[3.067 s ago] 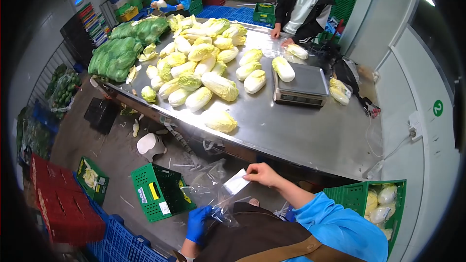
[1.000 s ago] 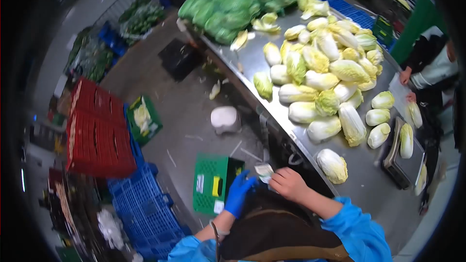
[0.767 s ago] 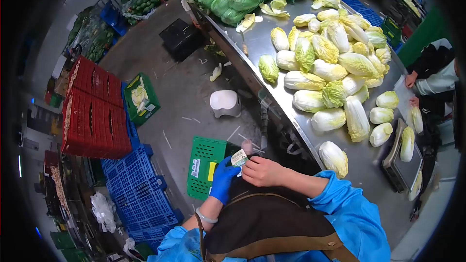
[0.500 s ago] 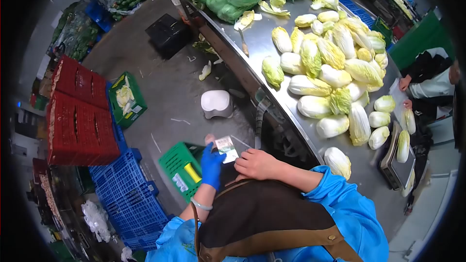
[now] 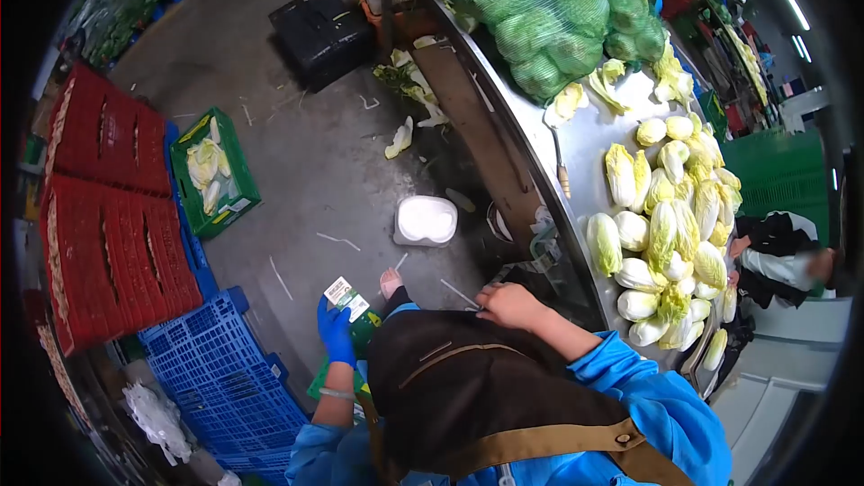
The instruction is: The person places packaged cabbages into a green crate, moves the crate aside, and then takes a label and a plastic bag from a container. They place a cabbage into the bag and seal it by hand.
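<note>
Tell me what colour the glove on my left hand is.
The glove is plain blue; it shows best in the current head view.

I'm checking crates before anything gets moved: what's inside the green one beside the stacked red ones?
The green crate holds pale, yellow-green cabbage pieces, loosely heaped. Whatever lies beneath them is covered, as is part of the crate's bottom.

Ahead and right of the left hand [image 5: 337, 331] stands a white stool [image 5: 427, 220]; farther ahead, a black box [image 5: 322, 34]. Left of that hand are red crates [image 5: 117, 261], a blue pallet [image 5: 220, 378] and, probably, crumpled white plastic [image 5: 157, 418].
</note>
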Demonstrator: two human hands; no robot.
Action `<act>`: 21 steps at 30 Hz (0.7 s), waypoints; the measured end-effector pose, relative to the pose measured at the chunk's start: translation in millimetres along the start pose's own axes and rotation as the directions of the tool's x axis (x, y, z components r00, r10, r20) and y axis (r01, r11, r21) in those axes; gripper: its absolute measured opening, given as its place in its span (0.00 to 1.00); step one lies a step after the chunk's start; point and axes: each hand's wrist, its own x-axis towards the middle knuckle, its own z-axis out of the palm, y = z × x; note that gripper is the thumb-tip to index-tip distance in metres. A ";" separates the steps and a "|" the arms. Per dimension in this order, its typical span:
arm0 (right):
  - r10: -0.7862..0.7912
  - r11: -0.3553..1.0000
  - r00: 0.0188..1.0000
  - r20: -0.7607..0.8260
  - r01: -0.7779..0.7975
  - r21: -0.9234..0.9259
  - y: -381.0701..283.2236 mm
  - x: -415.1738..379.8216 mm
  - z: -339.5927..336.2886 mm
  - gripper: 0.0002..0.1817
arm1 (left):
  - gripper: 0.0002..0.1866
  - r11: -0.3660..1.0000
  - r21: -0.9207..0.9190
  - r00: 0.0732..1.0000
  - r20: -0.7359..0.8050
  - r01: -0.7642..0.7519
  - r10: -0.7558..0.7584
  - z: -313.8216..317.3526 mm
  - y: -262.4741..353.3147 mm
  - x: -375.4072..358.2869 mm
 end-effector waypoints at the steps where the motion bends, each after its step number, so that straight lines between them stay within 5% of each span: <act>1: 0.064 0.998 0.998 0.027 -0.064 0.017 6.8 8.0 -3.8 0.15 | 0.34 1.000 -0.006 1.000 0.000 0.016 -0.016 -1.3 4.8 11.0; 8: 0.104 0.991 0.987 0.126 -0.113 0.068 57.6 64.2 -2.0 0.14 | 0.33 0.995 -0.064 0.997 0.006 0.081 -0.081 59.0 40.1 61.4; 10: 0.122 0.991 0.951 0.283 -0.102 -0.084 82.1 92.9 11.3 0.13 | 0.32 0.989 -0.125 0.997 0.038 0.076 -0.071 93.3 41.2 77.1; 13: 0.165 0.971 0.985 0.046 -0.154 -0.185 114.0 123.9 -0.3 0.13 | 0.30 0.989 -0.136 0.982 0.187 0.054 -0.028 120.5 42.1 88.9; 16: 0.296 0.955 0.946 -0.135 -0.295 0.026 139.1 152.8 -35.7 0.18 | 0.29 0.988 -0.069 0.949 0.294 0.135 -0.110 145.1 42.3 114.1; 19: 0.413 0.886 0.899 -0.148 -0.359 0.292 162.5 180.3 -41.5 0.18 | 0.28 0.980 0.014 0.937 0.288 0.200 -0.196 167.7 40.7 162.0; 21: 0.474 0.855 0.872 -0.121 -0.423 0.300 184.2 200.5 -26.8 0.19 | 0.28 0.964 0.063 0.897 0.355 0.259 -0.264 174.8 29.6 199.2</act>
